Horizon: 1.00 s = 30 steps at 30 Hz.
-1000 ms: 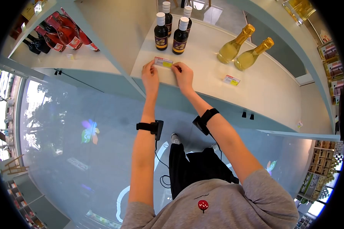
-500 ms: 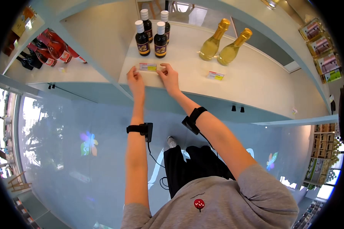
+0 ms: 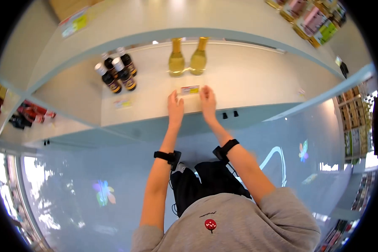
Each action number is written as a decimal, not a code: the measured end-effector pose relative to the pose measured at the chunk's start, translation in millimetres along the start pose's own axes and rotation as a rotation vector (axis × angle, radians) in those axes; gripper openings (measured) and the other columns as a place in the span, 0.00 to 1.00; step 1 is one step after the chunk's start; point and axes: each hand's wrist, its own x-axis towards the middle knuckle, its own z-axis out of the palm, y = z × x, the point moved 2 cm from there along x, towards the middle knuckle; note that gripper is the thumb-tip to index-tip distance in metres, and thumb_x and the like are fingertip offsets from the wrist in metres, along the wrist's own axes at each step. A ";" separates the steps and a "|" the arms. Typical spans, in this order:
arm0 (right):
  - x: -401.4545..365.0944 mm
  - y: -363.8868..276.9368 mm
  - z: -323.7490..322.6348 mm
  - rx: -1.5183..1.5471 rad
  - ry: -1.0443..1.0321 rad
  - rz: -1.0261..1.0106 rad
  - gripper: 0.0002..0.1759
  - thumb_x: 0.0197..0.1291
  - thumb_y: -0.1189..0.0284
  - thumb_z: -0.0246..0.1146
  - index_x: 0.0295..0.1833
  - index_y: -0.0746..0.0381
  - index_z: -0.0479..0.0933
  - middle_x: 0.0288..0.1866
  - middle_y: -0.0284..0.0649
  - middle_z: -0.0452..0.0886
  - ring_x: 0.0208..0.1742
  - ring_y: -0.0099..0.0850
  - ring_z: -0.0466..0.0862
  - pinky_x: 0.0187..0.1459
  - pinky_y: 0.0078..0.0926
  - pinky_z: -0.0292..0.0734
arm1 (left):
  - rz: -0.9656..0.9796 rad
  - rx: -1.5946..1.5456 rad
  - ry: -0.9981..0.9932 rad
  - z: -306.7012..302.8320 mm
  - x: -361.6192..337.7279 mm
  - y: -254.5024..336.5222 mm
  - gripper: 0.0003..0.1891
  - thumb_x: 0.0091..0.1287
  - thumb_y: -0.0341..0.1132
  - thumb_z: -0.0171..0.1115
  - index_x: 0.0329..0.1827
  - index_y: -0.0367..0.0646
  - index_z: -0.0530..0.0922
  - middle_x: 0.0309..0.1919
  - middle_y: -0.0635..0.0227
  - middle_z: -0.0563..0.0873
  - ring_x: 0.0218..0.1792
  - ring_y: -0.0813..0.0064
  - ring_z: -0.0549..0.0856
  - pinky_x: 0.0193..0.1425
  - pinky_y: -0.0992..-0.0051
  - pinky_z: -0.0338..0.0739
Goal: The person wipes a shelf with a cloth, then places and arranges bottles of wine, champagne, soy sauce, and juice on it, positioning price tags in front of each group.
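Note:
A small price tag (image 3: 190,90) with a red and yellow print stands on the white shelf, between my two hands. My left hand (image 3: 175,110) is just off the tag's left end, thumb and fingers apart, holding nothing. At the right end is my right hand (image 3: 208,103), fingers bent and slightly blurred; they are very close to the tag, and contact cannot be made out. Behind the tag stand two gold-topped bottles of pale yellow drink, a left one (image 3: 177,63) and a right one (image 3: 198,61), their tops partly cut off by the upper shelf.
Several dark bottles with white caps (image 3: 124,75) stand to the left, a blurred price tag (image 3: 122,103) in front. The upper shelf's edge (image 3: 189,32) crosses above the bottles. Pink-labelled packages (image 3: 311,23) sit at upper right. Red bottles (image 3: 31,111) lie in the left compartment.
Both hands have moved right along the shelf, from the dark bottles' price tag to the one before the yellow bottles. The camera view has shifted too.

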 end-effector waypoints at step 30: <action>154.0 151.1 -491.5 0.018 0.425 0.183 0.08 0.63 0.71 0.56 0.41 0.64 0.75 0.35 0.36 0.80 0.37 0.24 0.79 0.37 0.22 0.73 | 0.146 0.058 -0.106 315.0 -113.2 141.8 0.08 0.63 0.19 0.46 0.39 0.37 0.75 0.41 0.65 0.77 0.41 0.73 0.78 0.42 0.76 0.74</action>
